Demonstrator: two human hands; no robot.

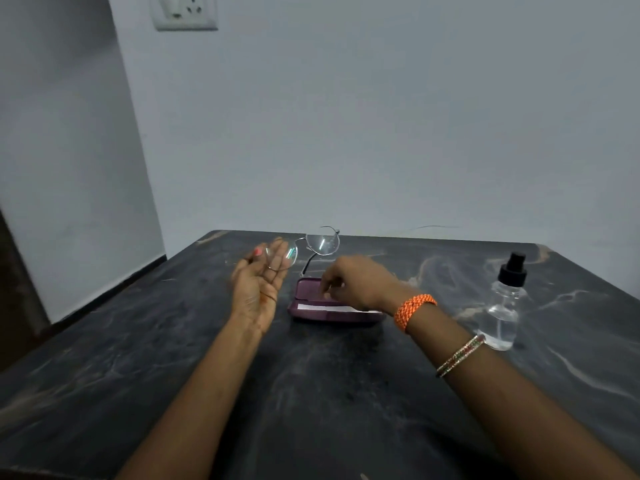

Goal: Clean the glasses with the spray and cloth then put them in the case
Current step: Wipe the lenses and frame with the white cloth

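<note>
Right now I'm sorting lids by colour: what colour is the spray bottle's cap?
Black, on the clear spray bottle; the head view shows its cap.

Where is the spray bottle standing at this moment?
In the head view the spray bottle stands upright on the right side of the dark table, right of the purple case and beyond the right forearm, untouched.

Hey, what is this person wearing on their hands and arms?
Both forearms are bare, no sleeves. The right hand has an orange braided band at the wrist and a thin multicoloured bangle behind it. The left hand shows orange-pink nail polish.
</note>
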